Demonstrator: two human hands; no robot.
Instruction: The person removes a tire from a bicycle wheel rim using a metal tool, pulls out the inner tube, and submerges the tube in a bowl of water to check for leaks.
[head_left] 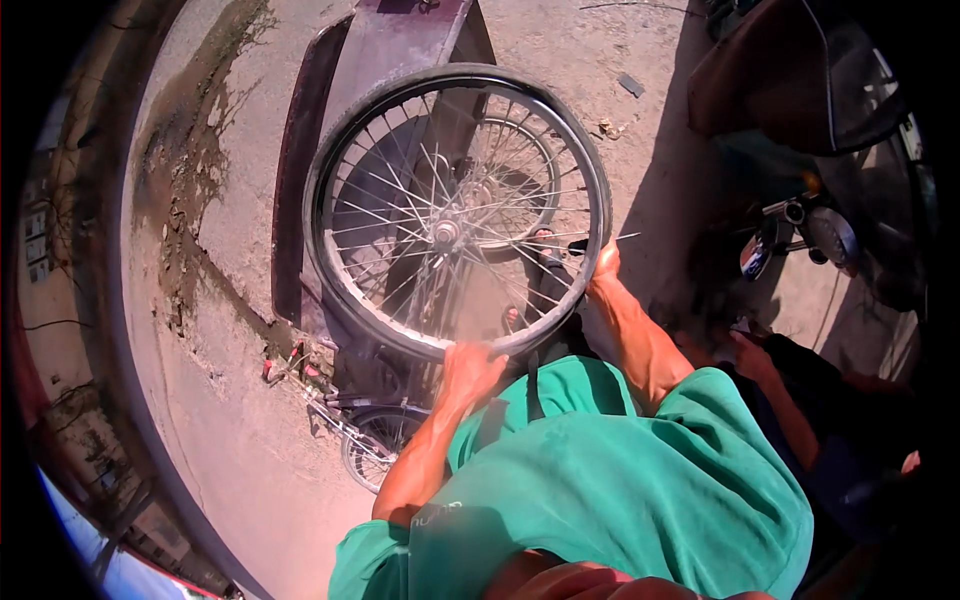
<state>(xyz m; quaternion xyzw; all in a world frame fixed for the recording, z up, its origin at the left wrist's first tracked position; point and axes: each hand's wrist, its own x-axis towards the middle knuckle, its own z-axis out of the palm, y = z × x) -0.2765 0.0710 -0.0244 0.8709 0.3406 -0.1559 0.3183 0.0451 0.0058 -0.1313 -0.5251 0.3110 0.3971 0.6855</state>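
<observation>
A large spoked wheel (445,232) with a black tyre is held up in front of me. My left hand (472,370) is closed around its near rim, slightly blurred. At the wheel's right side, my right hand (605,262) presses against the tyre with its fingers curled. A thin metal shaft (628,236) sticks out to the right of that hand and a dark handle end (578,246) shows on the left, so it holds a slim, screwdriver-like tool. Through the spokes, a second spoked wheel (552,165) shows behind.
Dark maroon metal bodywork (300,180) stands behind the wheel. A bicycle (372,455) is at lower left. Another person's hand (752,355) is close on my right, near a motorbike's handlebar area (795,215). A small dark flat piece (631,85) lies on the ground.
</observation>
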